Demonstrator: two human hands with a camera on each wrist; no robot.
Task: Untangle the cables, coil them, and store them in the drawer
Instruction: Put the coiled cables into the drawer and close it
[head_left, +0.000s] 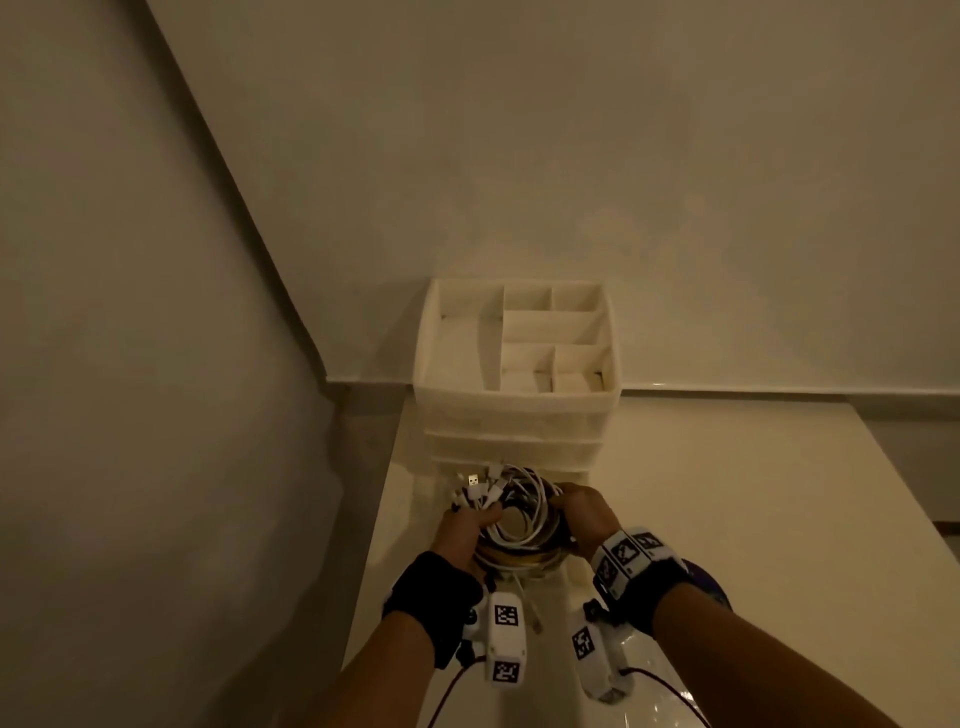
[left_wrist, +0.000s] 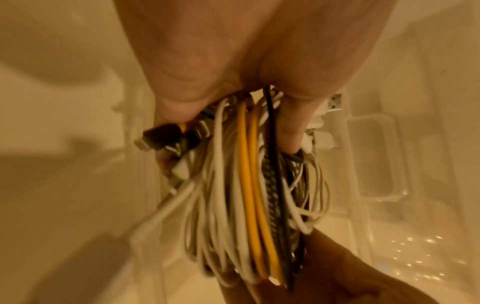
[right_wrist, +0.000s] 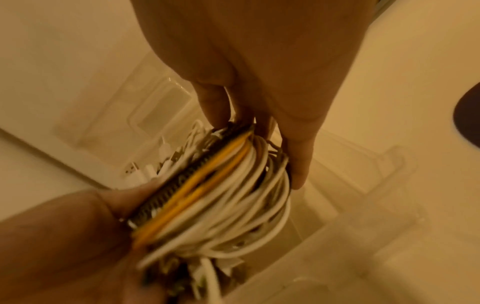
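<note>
The coiled cables (head_left: 519, 519) hang between both hands over the open drawer (head_left: 576, 566); left hand (head_left: 465, 530) and right hand (head_left: 584, 512) each clasp an opposite side; light, limp and springy, the loops probably want gripping across all strands.

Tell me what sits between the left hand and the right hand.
The coiled cable bundle, white, yellow and black strands; left hand and right hand grip opposite sides. Head view shows it.
</note>
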